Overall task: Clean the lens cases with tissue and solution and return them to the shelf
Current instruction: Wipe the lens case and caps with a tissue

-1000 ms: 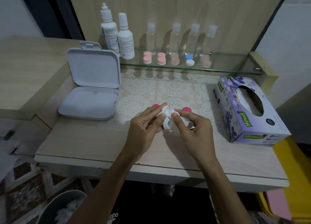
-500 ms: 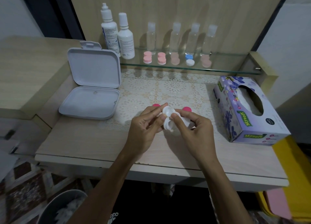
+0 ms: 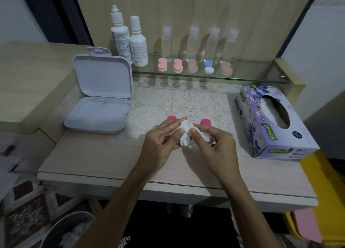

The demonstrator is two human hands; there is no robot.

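Note:
My left hand (image 3: 160,145) pinches a white lens case (image 3: 185,134) above the table's middle, tilted on edge with both wells facing me. My right hand (image 3: 214,147) grips a crumpled white tissue (image 3: 202,135) and presses it with the fingertip against the case's upper well. Two dark pink caps (image 3: 172,118) (image 3: 205,121) lie on the lace mat (image 3: 186,102) just behind my hands. On the glass shelf (image 3: 252,76) stand several closed lens cases, pink (image 3: 162,65) and one blue and white (image 3: 208,67), and two white solution bottles (image 3: 138,42).
An open white plastic box (image 3: 99,106) sits at the left of the table. A purple tissue box (image 3: 270,122) lies at the right. Several small clear bottles (image 3: 192,42) line the shelf's back. A bin with used tissue (image 3: 69,231) stands below left.
My right fingertip with the tissue has shifted slightly on the case's upper well; the case has turned a little in my left hand. Nothing else has moved.

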